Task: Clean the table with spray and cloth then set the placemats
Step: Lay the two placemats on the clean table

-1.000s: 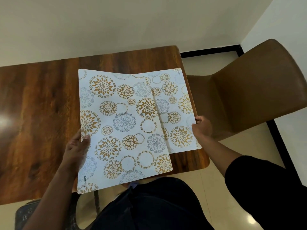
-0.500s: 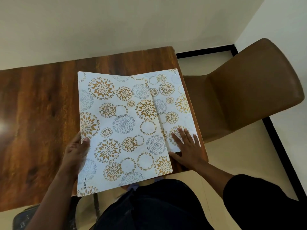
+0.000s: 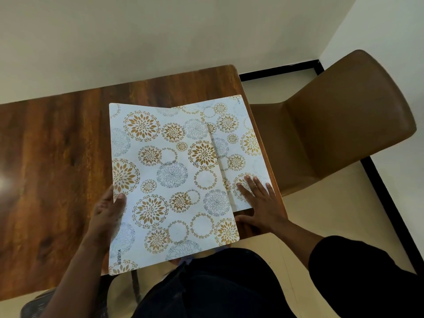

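Two white placemats with gold and grey flower circles are over the right end of the brown wooden table [image 3: 57,157]. The upper placemat [image 3: 169,180] is held by its left edge in my left hand [image 3: 107,210], thumb on top; it overhangs the near table edge. The lower placemat [image 3: 243,152] lies flat at the table's right edge, partly covered by the upper one. My right hand [image 3: 259,203] rests flat on its near right corner, fingers spread. No spray bottle or cloth is in view.
A brown chair [image 3: 339,125] stands close to the table's right end. The wall runs right behind the table's far edge. A dark woven seat [image 3: 34,306] shows below the near edge at bottom left. My dark-clothed body is against the near edge.
My right hand let go of the lower placemat's right edge and came down flat on its near right corner. The left hand kept its hold on the upper placemat.
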